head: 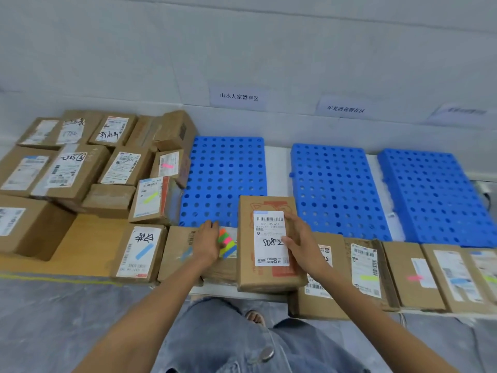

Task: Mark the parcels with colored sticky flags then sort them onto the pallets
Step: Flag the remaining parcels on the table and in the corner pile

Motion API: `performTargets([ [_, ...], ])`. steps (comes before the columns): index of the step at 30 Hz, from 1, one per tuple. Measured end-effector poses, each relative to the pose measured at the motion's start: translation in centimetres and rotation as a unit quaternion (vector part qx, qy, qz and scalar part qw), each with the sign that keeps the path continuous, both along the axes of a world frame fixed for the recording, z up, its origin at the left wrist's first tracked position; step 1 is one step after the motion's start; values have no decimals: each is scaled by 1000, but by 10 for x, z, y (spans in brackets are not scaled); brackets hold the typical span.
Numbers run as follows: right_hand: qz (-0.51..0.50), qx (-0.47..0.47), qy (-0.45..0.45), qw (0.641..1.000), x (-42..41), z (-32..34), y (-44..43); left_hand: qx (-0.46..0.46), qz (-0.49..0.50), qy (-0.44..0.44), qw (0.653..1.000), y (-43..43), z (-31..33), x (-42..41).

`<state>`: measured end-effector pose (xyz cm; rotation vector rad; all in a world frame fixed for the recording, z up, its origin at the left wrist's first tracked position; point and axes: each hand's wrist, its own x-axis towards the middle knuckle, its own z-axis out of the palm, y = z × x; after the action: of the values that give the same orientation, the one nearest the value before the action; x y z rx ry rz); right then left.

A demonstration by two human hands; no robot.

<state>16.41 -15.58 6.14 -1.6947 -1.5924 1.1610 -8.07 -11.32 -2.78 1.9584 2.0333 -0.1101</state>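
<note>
Box point(265, 277) up front, right hand point(301, 238) flat on its label point(269, 230), fingers spread, not gripping. Just left of box, left hand point(208, 242) on sticky flags point(228, 243); pinching one or not, can't tell. Row of flagged parcels point(411, 278) right of box, bigger pile point(75, 168) to its left. Three blue pallets point(336, 184) behind box, far end of box overlapping nearest one.

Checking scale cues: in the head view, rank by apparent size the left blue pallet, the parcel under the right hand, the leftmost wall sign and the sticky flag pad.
1. left blue pallet
2. parcel under the right hand, though nearness inflates it
3. leftmost wall sign
4. sticky flag pad
</note>
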Motion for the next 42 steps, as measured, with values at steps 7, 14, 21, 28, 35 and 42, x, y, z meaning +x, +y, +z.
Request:
performTargets([
  [7, 7, 13, -12, 1000, 0, -3, 1, 50, 104, -244, 963, 20, 17, -24],
  [14, 14, 115, -68, 991, -4, 17, 11, 40, 261, -552, 791, 31, 109, -26],
  [21, 64, 312, -56, 946, -29, 77, 22, -74, 162, -658, 732, -2, 188, 13],
  [28, 74, 285, 11, 955, -26, 88, 15, -103, 117, -675, 722, -23, 213, 31],
  [35, 56, 331, -19, 942, -16, 84, 4, -108, 104, -669, 728, -34, 213, 39],
  [42, 89, 301, -30, 949, -5, 83, 1, -105, 101, -669, 729, -41, 212, 40],
])
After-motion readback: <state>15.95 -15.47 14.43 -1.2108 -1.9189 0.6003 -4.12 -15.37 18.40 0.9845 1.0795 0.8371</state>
